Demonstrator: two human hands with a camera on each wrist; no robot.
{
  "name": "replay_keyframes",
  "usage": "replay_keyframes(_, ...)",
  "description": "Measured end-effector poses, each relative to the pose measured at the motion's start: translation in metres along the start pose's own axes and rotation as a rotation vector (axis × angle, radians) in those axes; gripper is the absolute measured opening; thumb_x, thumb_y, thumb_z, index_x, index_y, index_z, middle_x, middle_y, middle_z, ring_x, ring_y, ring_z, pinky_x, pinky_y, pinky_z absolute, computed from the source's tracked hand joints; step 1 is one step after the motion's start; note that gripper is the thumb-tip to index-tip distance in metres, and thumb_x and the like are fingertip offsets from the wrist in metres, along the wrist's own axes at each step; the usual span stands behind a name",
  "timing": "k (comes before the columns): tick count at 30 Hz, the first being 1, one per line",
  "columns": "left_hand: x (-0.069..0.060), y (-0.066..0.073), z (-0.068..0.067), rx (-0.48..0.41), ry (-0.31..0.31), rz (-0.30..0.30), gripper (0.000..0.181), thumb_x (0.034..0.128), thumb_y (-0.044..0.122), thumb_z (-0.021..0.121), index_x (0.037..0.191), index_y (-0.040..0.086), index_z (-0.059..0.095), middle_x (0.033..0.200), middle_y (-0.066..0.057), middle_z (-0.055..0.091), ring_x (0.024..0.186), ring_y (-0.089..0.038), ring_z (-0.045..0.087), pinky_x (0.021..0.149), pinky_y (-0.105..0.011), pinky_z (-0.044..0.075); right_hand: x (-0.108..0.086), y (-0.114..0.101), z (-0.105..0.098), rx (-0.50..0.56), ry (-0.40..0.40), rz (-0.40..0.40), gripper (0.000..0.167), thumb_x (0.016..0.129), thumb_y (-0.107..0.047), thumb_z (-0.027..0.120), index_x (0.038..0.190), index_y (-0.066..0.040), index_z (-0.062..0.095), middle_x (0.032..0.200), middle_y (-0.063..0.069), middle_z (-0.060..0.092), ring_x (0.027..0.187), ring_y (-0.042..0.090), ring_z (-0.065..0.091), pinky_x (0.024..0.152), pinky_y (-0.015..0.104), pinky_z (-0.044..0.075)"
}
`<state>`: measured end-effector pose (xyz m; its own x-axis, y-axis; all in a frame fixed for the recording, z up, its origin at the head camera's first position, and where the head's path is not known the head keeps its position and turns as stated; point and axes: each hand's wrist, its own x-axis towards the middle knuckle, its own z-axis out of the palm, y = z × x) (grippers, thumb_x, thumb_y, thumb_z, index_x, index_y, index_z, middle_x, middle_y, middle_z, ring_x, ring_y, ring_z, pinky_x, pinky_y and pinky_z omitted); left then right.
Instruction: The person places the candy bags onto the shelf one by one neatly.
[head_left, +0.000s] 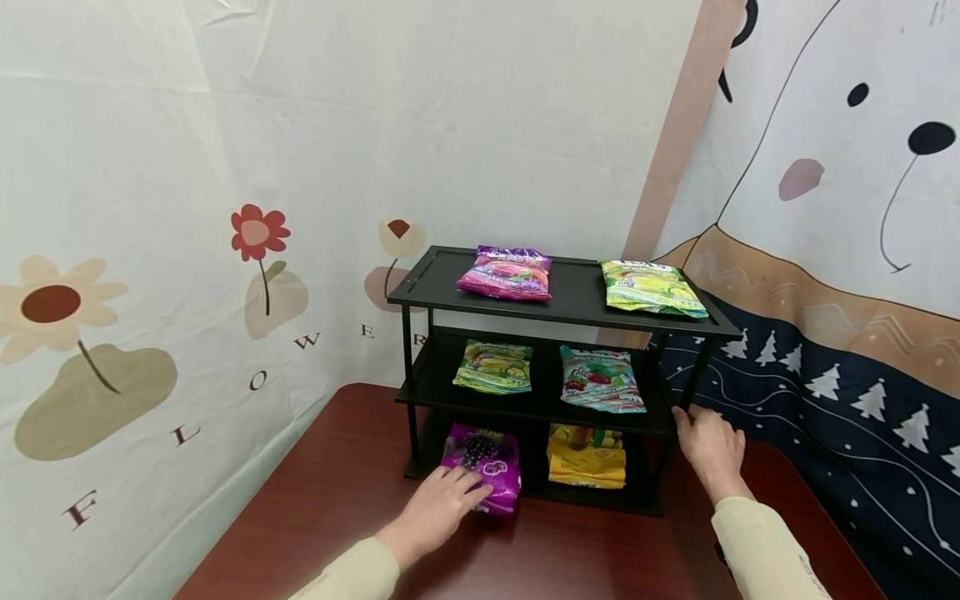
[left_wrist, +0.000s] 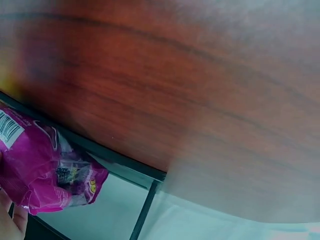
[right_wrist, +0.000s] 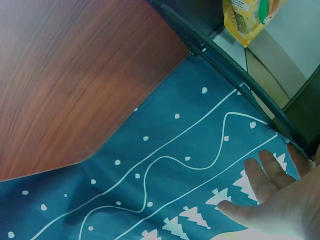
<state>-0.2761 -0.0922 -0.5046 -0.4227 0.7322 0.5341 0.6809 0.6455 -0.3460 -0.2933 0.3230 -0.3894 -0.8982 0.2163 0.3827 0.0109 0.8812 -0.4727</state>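
Note:
My left hand [head_left: 438, 508] pinches a purple candy bag with dark berries printed on it [head_left: 487, 467], at the left of the bottom tier of a black three-tier shelf [head_left: 570, 315]. The bag tilts out over the front edge; its barcode side shows in the left wrist view, with fingers at the frame's edge. My right hand [head_left: 708, 446] touches the right end of the shelf near the middle tier, its fingers loosely extended. To the right of the purple bag lies a yellow bag [head_left: 587, 458] on the same tier.
On the middle tier lie a green-yellow bag [head_left: 493, 367] and a light blue bag with red fruit [head_left: 602, 380]. A pink-purple bag [head_left: 508, 275] and a green lemon bag [head_left: 651, 288] rest on top. The shelf stands on a reddish-brown table [head_left: 322, 483], against printed cloth [head_left: 480, 125].

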Motion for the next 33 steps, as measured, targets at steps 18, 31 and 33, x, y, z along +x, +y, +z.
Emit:
replay_keyframes(18,0.024,-0.010,0.014,0.005,-0.172,-0.117,0.034,0.0902,0.013,0.071,0.123,0.020,0.071,0.117,-0.004,0.067,0.105,-0.022,0.064,0.088,-0.038,0.052,-0.001,0.001,0.001,0.008,0.008,-0.002,0.040,0.104,-0.027,0.049,0.073,-0.004,0.060,0.067,0.014,0.056,0.079,0.044,0.056,0.084,0.063,0.032)
replay_keyframes(31,0.001,0.005,0.003,-0.007,-0.084,0.012,0.034,0.0916,0.025,0.070,0.125,0.019,0.069,0.125,-0.003,0.064,0.117,-0.021,0.059,0.098,-0.040,0.047,-0.001,0.002,0.002,-0.005,0.014,-0.006,0.039,0.104,-0.028,0.049,0.082,0.000,0.065,0.075,0.019,0.061,0.082,0.046,0.057,0.081,0.061,0.034)
replay_keyframes(33,-0.004,0.008,0.002,-0.020,-0.060,0.033,0.033,0.0907,0.024,0.071,0.123,0.019,0.070,0.123,-0.003,0.065,0.115,-0.021,0.059,0.097,-0.040,0.048,-0.001,0.002,0.002,-0.006,0.012,-0.004,0.040,0.105,-0.028,0.049,0.079,-0.001,0.064,0.072,0.018,0.060,0.080,0.045,0.057,0.080,0.060,0.034)
